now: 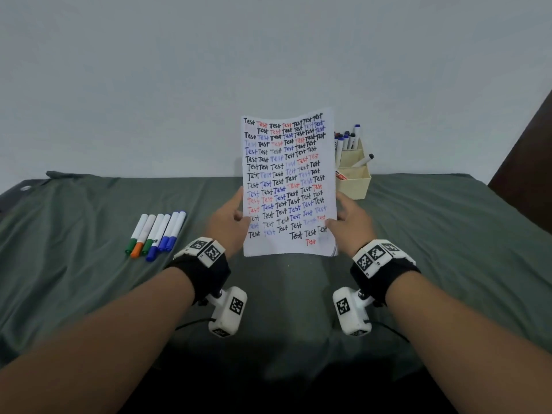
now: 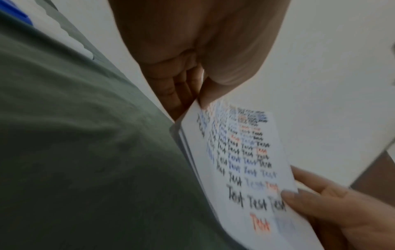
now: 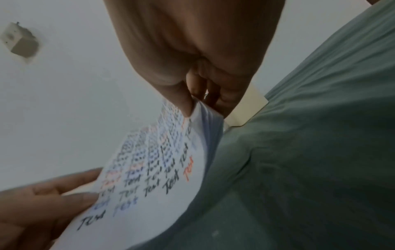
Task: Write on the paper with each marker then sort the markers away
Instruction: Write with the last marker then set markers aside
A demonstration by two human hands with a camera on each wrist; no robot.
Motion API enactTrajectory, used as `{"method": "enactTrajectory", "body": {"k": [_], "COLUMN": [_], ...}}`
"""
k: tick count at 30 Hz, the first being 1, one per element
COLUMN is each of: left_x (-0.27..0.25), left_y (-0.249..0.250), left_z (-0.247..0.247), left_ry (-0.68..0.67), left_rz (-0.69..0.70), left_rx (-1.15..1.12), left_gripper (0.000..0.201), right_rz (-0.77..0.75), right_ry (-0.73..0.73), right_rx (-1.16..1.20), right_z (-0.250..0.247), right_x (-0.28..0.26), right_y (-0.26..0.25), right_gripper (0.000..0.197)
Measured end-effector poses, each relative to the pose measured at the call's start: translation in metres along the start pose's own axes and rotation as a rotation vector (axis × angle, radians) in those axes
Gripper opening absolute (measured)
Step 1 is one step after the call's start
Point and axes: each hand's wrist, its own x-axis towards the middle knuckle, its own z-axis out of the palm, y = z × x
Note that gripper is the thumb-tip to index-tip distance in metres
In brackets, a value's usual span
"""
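A white paper [image 1: 288,180] covered in rows of "Test" in black, blue and red is held upright above the green cloth. My left hand [image 1: 231,218] pinches its left edge, thumb on the written face. My right hand [image 1: 346,219] pinches the right edge the same way. The left wrist view shows the paper [image 2: 241,162] as a thin stack of sheets, the left thumb [image 2: 210,94] at its top corner. The right wrist view has the paper [image 3: 153,169] under the right thumb [image 3: 183,104]. Several markers [image 1: 156,236] with green, orange and blue caps lie side by side on the cloth at left.
A cream organiser box [image 1: 354,174] with compartments stands behind the paper at the right, holding several capped markers [image 1: 348,140]. The green cloth [image 1: 89,294] covers the table up to the pale wall. A dark wooden edge [image 1: 525,156] rises at far right.
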Motion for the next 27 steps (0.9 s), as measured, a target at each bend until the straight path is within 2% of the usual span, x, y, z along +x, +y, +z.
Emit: {"method": "enactTrajectory", "body": {"k": [4, 10, 16, 22, 25, 27], "left_x": [0.028, 0.062, 0.087, 0.105, 0.111, 0.114], "left_y": [0.006, -0.001, 0.003, 0.014, 0.015, 0.012], "left_z": [-0.007, -0.007, 0.016, 0.042, 0.048, 0.051], "left_ry": [-0.121, -0.267, -0.304, -0.379, -0.367, -0.376], "left_rz": [-0.072, -0.307, -0.282, -0.241, -0.24, -0.25], "left_rx": [0.019, -0.131, -0.014, 0.208, 0.305, 0.314], "left_gripper": [0.064, 0.058, 0.054, 0.042, 0.037, 0.031], "right_rz": [0.034, 0.21, 0.265, 0.323, 0.347, 0.364], "right_ry": [-0.069, -0.127, -0.094, -0.086, -0.13, -0.182], "right_rx": [-0.026, -0.091, -0.151, -0.329, -0.408, -0.412], "right_z": [-0.006, -0.002, 0.006, 0.002, -0.003, -0.005], "right_x": [0.023, 0.055, 0.081, 0.107, 0.116, 0.122], "right_y": [-0.012, -0.008, 0.005, 0.022, 0.028, 0.034], "right_gripper": [0.058, 0.048, 0.043, 0.033, 0.031, 0.037]}}
